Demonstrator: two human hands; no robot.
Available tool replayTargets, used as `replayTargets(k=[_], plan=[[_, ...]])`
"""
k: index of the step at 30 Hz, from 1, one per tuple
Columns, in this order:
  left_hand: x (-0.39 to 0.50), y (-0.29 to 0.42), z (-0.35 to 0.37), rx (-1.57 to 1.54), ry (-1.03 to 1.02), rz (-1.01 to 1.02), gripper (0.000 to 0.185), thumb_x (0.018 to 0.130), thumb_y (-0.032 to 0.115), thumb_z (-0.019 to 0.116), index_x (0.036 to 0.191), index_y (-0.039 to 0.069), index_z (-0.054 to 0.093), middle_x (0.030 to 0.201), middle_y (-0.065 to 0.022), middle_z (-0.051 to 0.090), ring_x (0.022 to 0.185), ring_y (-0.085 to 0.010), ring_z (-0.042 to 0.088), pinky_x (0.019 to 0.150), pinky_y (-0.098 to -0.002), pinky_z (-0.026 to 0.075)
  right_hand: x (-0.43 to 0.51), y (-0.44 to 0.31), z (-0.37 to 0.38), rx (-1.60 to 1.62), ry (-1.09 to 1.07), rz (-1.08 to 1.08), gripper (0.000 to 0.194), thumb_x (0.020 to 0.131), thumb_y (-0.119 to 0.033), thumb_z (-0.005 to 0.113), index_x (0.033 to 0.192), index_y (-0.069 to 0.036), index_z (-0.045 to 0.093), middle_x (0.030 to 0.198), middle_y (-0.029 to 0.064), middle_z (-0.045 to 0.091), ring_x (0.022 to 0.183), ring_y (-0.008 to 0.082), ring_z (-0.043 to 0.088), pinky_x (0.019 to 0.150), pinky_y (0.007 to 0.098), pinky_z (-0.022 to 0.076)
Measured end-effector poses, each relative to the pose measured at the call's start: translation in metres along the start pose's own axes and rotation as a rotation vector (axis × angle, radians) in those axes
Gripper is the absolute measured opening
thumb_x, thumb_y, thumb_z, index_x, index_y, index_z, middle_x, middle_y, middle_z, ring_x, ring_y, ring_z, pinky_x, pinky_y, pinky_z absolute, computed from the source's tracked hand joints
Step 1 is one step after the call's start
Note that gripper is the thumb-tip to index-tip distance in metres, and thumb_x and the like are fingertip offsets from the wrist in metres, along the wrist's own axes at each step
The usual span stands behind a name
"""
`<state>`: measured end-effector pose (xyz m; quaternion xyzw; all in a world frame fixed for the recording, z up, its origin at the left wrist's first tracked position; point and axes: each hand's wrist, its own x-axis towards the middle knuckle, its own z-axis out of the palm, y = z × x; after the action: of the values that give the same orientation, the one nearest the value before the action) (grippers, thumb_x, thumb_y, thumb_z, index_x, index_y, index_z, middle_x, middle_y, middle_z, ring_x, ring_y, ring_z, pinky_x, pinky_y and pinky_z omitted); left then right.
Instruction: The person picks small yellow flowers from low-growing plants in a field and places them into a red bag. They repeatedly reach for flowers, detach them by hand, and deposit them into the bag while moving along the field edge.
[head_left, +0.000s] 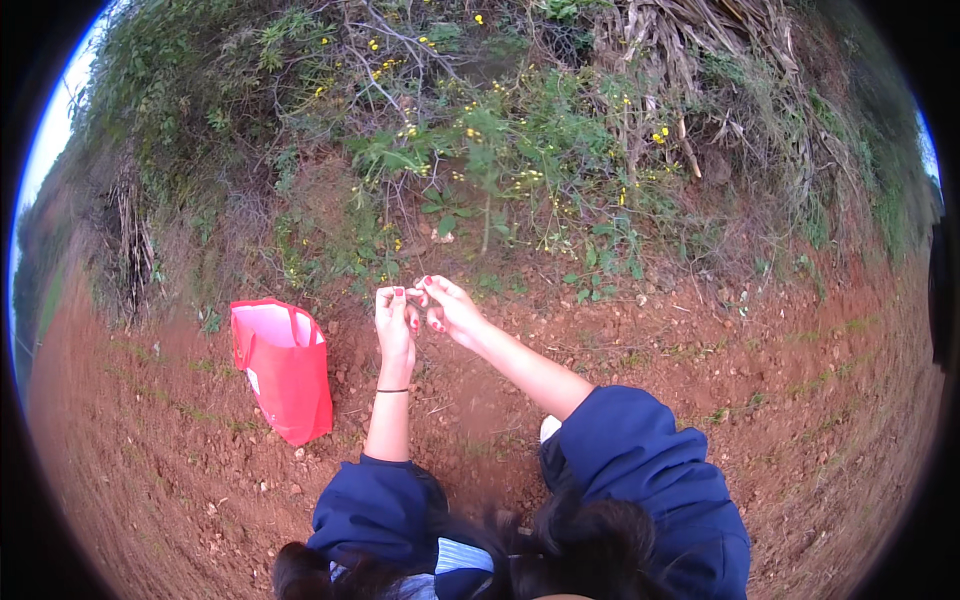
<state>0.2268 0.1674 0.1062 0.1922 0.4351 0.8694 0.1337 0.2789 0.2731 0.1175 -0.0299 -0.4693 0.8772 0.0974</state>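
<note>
My left hand (394, 319) is raised over the soil at the foot of a weedy bank, its thumb pressed to its fingers. My right hand (450, 307) meets it from the right, also in a pinch, and the fingertips of both hands nearly touch. Between them shows what looks like a thin plant stem (420, 264); most of it is hidden by the fingers. Beyond the hands grow feathery green plants (487, 150) with small yellow flowers (474, 135). A red bag (296, 382) with two handles stands upright and gaping, left of my left hand.
Reddish-brown soil (637, 465) with small stones spreads around me. Dry, drooping leaves (667, 82) hang on the bank at upper right, and bare twigs (382, 82) stick out at upper left. One white shoe tip (550, 428) shows below my right forearm.
</note>
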Motion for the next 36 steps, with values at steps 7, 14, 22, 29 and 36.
replayTargets(k=[7,14,22,29,36], plan=[[0.003,-0.026,0.017,0.007,-0.184,-0.136,0.012,0.093,0.024,0.052,0.091,0.014,0.046,0.091,-0.0018,0.062,0.057,-0.0029,0.046,0.045,-0.0153,0.035,-0.008,-0.024,-0.048,-0.068,0.003,0.024,0.015,0.097,-0.019,0.041,0.095,-0.008,0.051,0.065,-0.0032,0.049,0.044,0.0036,0.038,0.036,0.0166,0.0302],[-0.012,-0.023,0.036,0.037,-0.362,-0.264,0.013,0.093,0.026,0.052,0.09,0.016,0.044,0.09,-0.0003,0.058,0.063,-0.0054,0.047,0.047,-0.0159,0.035,-0.036,-0.072,-0.078,-0.41,-0.212,-0.05,0.021,0.096,-0.027,0.047,0.092,-0.007,0.054,0.065,-0.0034,0.05,0.048,0.0027,0.041,0.042,0.0174,0.0326],[-0.016,-0.015,0.038,0.105,-0.392,-0.317,0.016,0.093,0.03,0.053,0.091,0.017,0.043,0.081,0.0013,0.056,0.063,-0.0049,0.047,0.049,-0.0165,0.034,-0.059,-0.074,-0.069,-0.548,-0.28,-0.086,0.023,0.095,-0.027,0.049,0.09,-0.006,0.055,0.062,-0.004,0.049,0.049,0.0025,0.04,0.045,0.0191,0.0338],[-0.016,-0.006,0.039,0.126,-0.358,-0.305,0.013,0.092,0.028,0.053,0.093,0.017,0.046,0.076,0.0031,0.054,0.059,-0.0048,0.047,0.047,-0.0163,0.035,-0.067,-0.078,-0.053,-0.812,-0.266,-0.169,0.021,0.094,-0.025,0.05,0.088,-0.006,0.057,0.059,-0.0034,0.051,0.055,0.0032,0.045,0.05,0.0201,0.0361],[-0.015,0.004,0.04,0.13,-0.292,-0.253,0.012,0.093,0.024,0.052,0.09,0.015,0.044,0.073,0.0022,0.052,0.058,-0.006,0.047,0.045,-0.017,0.035,-0.062,-0.084,-0.052,-0.775,-0.003,-0.211,0.023,0.092,-0.024,0.053,0.109,-0.009,0.06,0.062,-0.0033,0.056,0.048,0.0031,0.047,0.044,0.02,0.0381]])
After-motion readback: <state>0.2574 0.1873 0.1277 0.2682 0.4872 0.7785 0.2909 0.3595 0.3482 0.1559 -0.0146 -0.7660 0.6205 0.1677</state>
